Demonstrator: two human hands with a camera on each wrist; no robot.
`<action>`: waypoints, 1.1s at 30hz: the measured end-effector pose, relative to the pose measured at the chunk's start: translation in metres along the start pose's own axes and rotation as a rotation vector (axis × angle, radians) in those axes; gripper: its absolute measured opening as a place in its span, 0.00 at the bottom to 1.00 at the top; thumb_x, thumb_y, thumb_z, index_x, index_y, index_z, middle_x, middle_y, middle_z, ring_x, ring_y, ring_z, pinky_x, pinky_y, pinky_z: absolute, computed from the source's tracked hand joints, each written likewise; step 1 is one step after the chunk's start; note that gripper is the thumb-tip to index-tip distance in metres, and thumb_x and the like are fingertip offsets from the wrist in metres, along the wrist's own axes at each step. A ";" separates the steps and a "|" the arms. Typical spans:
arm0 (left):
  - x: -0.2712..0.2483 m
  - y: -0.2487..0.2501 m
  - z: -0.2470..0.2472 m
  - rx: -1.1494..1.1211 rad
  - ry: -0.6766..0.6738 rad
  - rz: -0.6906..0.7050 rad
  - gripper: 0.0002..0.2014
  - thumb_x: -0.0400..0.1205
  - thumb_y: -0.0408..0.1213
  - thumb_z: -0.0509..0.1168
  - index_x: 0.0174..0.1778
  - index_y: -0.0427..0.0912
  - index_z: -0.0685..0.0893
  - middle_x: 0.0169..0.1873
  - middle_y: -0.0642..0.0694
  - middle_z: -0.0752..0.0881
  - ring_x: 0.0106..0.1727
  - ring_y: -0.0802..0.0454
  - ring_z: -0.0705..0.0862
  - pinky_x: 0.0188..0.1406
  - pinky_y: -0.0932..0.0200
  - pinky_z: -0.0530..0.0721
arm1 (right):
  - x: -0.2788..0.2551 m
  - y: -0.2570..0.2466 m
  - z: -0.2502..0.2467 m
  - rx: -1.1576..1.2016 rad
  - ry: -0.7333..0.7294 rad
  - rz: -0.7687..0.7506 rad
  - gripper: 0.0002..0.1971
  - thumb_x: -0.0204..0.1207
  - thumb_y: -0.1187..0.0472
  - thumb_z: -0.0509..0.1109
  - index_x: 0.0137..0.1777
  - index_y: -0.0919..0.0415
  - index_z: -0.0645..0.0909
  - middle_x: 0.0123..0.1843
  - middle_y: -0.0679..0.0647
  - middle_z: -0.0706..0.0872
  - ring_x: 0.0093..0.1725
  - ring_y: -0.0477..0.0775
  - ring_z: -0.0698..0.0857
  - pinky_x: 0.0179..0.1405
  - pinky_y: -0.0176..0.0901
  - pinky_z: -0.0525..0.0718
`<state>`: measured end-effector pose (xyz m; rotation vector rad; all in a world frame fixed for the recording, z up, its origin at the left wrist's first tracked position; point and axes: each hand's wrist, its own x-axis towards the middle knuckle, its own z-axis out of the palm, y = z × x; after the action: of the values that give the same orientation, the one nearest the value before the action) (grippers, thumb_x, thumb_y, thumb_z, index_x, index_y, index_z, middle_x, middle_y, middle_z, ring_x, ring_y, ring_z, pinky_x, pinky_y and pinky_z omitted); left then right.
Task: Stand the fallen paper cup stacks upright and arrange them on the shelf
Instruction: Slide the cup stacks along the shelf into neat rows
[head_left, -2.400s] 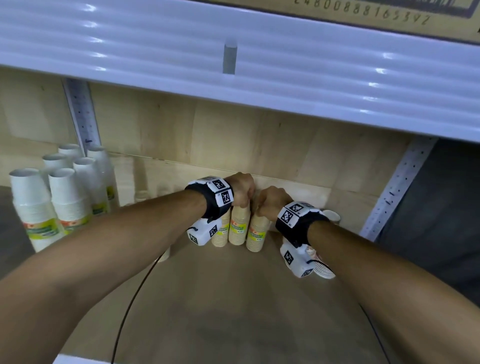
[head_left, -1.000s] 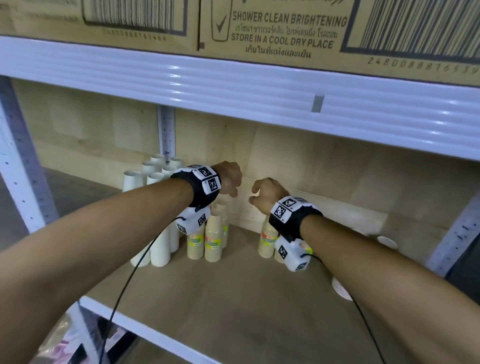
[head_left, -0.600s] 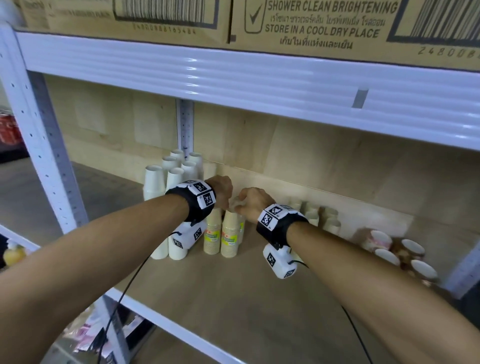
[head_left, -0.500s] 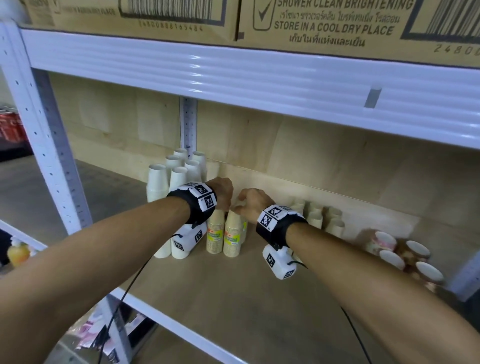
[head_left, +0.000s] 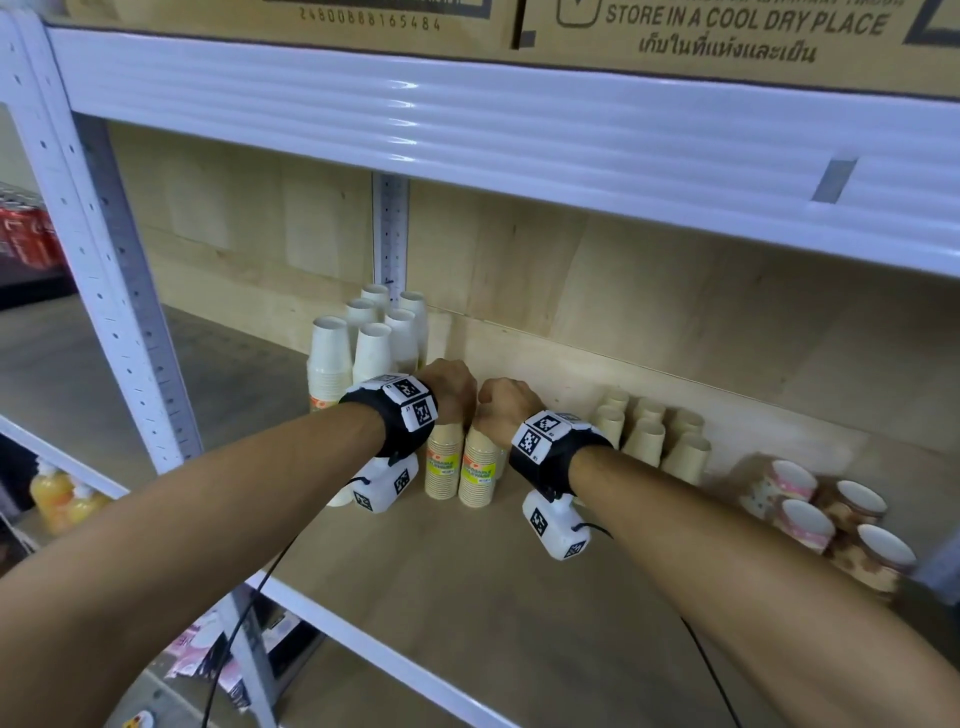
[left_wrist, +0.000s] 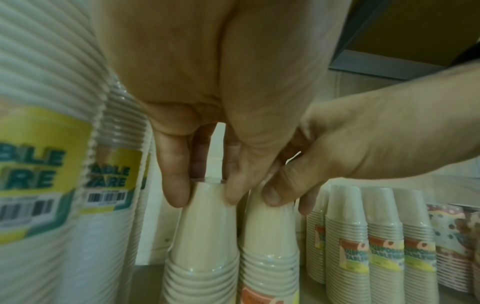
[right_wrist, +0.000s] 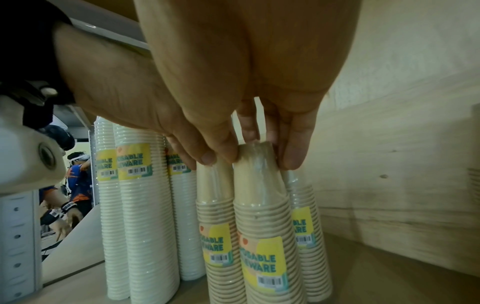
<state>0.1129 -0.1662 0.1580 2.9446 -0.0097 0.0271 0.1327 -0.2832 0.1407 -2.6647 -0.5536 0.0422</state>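
Hands (head_left: 480, 397) atop cup stacks (head_left: 460, 465) (fingertips down)

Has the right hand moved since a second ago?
Yes. The right hand, pinching a tan cup stack, moved left toward the white cup stacks, up beside the left hand.

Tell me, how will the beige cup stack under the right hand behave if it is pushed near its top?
The beige cup stack is tall with a narrow top, so it probably tips. Its shiny plastic wrap may slip under the right hand. It looks light.
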 end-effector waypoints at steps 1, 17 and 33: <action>-0.001 0.000 0.000 0.004 0.006 0.002 0.14 0.84 0.33 0.63 0.64 0.35 0.86 0.63 0.38 0.85 0.65 0.41 0.83 0.60 0.55 0.80 | 0.000 0.000 0.000 -0.004 0.004 -0.005 0.12 0.79 0.56 0.65 0.56 0.61 0.85 0.58 0.62 0.86 0.55 0.65 0.85 0.48 0.48 0.82; -0.002 0.022 -0.007 0.018 0.012 0.075 0.15 0.80 0.34 0.69 0.63 0.37 0.86 0.61 0.40 0.86 0.62 0.44 0.85 0.57 0.57 0.81 | -0.029 0.013 -0.018 -0.045 0.044 0.026 0.05 0.73 0.61 0.71 0.48 0.58 0.83 0.52 0.57 0.88 0.52 0.60 0.86 0.39 0.42 0.77; 0.003 0.119 -0.003 0.054 -0.116 0.259 0.15 0.80 0.31 0.69 0.62 0.33 0.87 0.52 0.41 0.83 0.49 0.49 0.82 0.34 0.62 0.78 | -0.079 0.088 -0.064 -0.111 0.145 0.234 0.16 0.72 0.58 0.74 0.59 0.64 0.84 0.57 0.57 0.86 0.56 0.58 0.85 0.50 0.42 0.83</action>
<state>0.1144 -0.2819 0.1842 2.9726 -0.4128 -0.1078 0.0998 -0.4125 0.1594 -2.7989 -0.2018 -0.1163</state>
